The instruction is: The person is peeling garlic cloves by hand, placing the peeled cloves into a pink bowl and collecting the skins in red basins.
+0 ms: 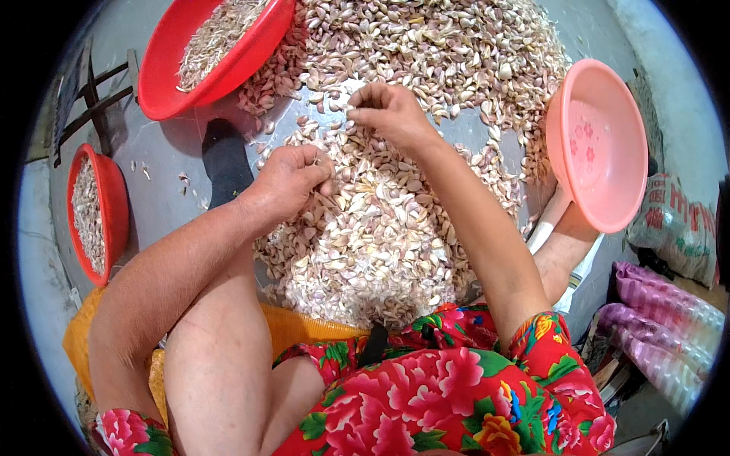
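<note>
A loose heap of garlic cloves (380, 243), white and purple-skinned, spreads between my legs. Over its left side, my left hand (293, 178) is closed, thumb against curled fingers; what they pinch is too small to make out. Farther forward and to the right, my right hand (391, 114) hangs above the cloves with thumb and forefinger pinched. A small pale piece, seemingly a garlic clove (351, 109), shows at those fingertips. Behind it lies a larger pile of unsorted-looking garlic cloves (441, 45), joined to the near heap along the right.
A big red basin (163, 76) of thin pale stalks leans at the far left. A smaller red basin (114, 205) holds pale cloves or peelings. At right stands a pink basin (601, 178). Beyond it are a printed sack (677, 220) and purple striped bags (661, 319). A dark frame (95, 102) stands left.
</note>
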Demonstrator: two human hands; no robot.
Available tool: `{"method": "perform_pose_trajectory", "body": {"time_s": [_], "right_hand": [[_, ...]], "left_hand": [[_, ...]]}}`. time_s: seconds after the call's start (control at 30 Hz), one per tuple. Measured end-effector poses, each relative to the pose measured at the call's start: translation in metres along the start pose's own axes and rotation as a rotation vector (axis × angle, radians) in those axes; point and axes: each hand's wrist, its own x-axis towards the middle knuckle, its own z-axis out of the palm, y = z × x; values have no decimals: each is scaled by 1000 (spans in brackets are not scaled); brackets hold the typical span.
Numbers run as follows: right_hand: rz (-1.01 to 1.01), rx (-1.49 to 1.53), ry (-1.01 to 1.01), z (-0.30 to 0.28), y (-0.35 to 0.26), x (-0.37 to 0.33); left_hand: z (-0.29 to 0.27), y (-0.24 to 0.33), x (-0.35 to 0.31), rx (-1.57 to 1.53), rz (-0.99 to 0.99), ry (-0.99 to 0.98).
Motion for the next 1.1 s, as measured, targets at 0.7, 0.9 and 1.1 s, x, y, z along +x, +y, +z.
{"method": "perform_pose_trajectory", "body": {"time_s": [0.7,0.9,1.1], "right_hand": [[104,183,78,-22,-5,-186],[99,220,24,-34,1,-185],[163,300,30,-42,-5,-186]], "left_hand": [[89,32,-6,765,524,-86],[98,28,-1,774,519,-93],[107,32,2,788,508,-103]]}}
